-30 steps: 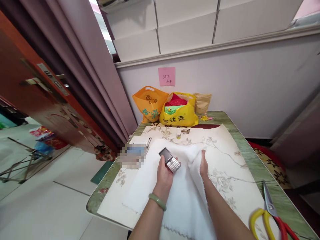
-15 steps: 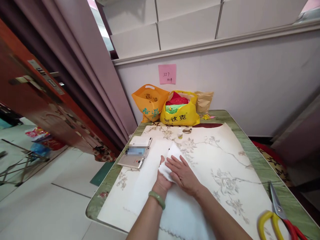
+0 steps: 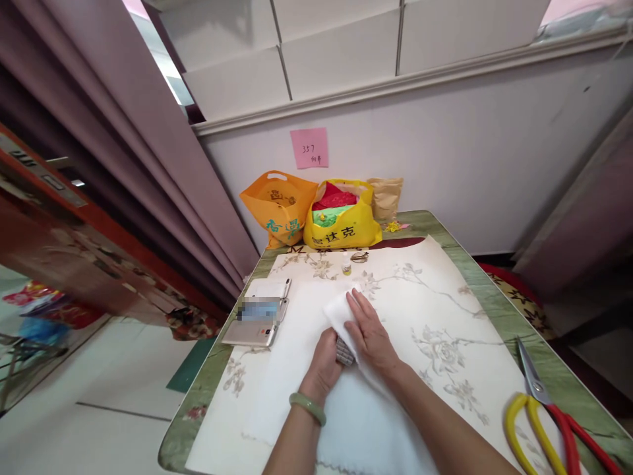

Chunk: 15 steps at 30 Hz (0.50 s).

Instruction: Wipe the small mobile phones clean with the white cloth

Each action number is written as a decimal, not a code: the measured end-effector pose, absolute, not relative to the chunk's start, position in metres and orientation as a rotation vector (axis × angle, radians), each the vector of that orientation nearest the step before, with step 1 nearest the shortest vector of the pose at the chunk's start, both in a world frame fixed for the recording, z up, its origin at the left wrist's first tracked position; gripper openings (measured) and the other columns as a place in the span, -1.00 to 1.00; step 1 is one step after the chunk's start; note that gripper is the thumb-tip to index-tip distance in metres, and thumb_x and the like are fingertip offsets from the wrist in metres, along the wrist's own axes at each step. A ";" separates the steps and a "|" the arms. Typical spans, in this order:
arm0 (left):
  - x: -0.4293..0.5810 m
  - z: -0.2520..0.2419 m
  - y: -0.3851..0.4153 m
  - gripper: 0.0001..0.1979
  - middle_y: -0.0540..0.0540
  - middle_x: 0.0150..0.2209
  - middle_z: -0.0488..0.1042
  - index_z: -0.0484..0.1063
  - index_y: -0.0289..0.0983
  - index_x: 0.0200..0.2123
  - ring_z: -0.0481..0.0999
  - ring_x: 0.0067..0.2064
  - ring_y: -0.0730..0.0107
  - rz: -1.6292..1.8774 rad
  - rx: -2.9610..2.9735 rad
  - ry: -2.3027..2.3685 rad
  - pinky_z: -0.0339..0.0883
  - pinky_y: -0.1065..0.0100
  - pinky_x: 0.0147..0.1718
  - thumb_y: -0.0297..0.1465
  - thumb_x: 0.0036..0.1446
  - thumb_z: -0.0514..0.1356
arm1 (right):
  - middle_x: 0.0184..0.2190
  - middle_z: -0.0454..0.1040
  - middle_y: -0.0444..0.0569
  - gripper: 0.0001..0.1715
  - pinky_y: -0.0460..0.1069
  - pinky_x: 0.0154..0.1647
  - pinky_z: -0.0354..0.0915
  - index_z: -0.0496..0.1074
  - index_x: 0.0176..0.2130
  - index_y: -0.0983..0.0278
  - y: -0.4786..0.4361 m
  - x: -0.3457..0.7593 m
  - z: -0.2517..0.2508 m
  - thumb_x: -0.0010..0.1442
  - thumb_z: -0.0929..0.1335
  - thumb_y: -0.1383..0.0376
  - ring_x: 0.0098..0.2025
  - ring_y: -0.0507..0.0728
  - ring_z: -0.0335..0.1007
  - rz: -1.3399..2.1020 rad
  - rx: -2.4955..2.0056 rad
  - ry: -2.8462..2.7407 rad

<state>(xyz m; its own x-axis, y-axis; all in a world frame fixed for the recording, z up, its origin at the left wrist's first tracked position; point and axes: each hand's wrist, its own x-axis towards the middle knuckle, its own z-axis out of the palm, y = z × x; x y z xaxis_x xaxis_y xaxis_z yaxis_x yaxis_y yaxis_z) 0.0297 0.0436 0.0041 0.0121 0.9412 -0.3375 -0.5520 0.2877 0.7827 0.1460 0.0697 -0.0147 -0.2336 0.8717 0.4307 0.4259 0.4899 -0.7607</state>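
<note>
My left hand [image 3: 320, 366] is closed around a small grey object [image 3: 345, 353] with a ribbed or woven-looking surface; most of it is hidden, so its kind is unclear. My right hand [image 3: 370, 338] presses a folded white cloth [image 3: 337, 310] against that object, fingers close together over the fabric. Beneath both wrists a larger white cloth [image 3: 368, 412] with a zigzag-cut edge lies on the table; whether it is one piece with the folded part cannot be made out. A small bottle [image 3: 347, 268] and eyeglasses [image 3: 360, 257] lie beyond my hands.
Phone-like devices [image 3: 251, 333] lie at the left on a floral sheet [image 3: 445, 284] covering the green table [image 3: 173, 435]. Large scissors [image 3: 539, 394] rest at the right. An orange bag [image 3: 279, 204], a yellow bag [image 3: 343, 224] and a brown pouch [image 3: 387, 198] stand along the wall.
The white cloth no longer covers my left palm. My left fingers have curled round the grey object, now visible, and the cloth is folded under my right hand. The camera view has shifted slightly.
</note>
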 end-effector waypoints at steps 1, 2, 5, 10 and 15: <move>0.029 0.006 0.042 -0.67 -0.16 -0.28 0.59 0.54 -0.35 -0.21 0.55 -0.22 0.28 1.233 0.528 0.984 0.40 0.34 -0.23 -0.23 0.02 0.27 | 0.33 0.07 -0.02 -0.40 0.18 0.31 0.02 0.10 0.32 0.15 0.070 0.148 -0.013 0.34 0.18 0.12 0.34 0.23 -0.03 0.710 -1.068 -1.762; 0.028 0.007 0.041 -0.65 -0.17 -0.27 0.59 0.54 -0.36 -0.21 0.55 -0.22 0.29 1.220 0.545 0.982 0.39 0.35 -0.23 -0.20 0.04 0.27 | 0.28 0.19 0.00 -0.43 0.15 0.28 0.08 0.17 0.28 0.15 0.070 0.149 -0.011 0.34 0.19 0.11 0.29 0.23 0.09 0.801 -1.051 -1.677; 0.028 0.012 0.039 -0.58 -0.19 -0.25 0.59 0.53 -0.37 -0.17 0.55 -0.24 0.28 1.181 0.564 0.946 0.39 0.32 -0.22 -0.13 0.07 0.26 | -0.01 0.47 0.00 -0.51 0.08 0.06 0.28 0.35 0.13 0.19 0.070 0.153 -0.004 0.32 0.21 0.07 0.01 0.20 0.38 1.042 -1.014 -1.443; 0.033 0.012 0.038 -0.58 -0.20 -0.33 0.57 0.52 -0.41 -0.20 0.53 -0.36 0.30 1.150 0.605 0.976 0.40 0.26 -0.29 -0.16 0.03 0.30 | -0.40 0.44 -0.12 -0.59 -0.05 -0.30 0.27 0.43 -0.23 0.26 0.070 0.155 0.001 0.28 0.24 0.00 -0.36 0.08 0.30 1.178 -1.006 -1.246; 0.045 0.008 0.043 -0.61 -0.17 -0.30 0.56 0.53 -0.39 -0.20 0.50 -0.31 0.34 1.294 0.684 1.029 0.37 0.31 -0.26 -0.17 0.05 0.28 | -0.34 0.46 -0.10 -0.55 -0.05 -0.23 0.24 0.41 -0.24 0.26 0.076 0.155 -0.004 0.24 0.26 -0.06 -0.30 0.11 0.32 1.118 -1.060 -1.259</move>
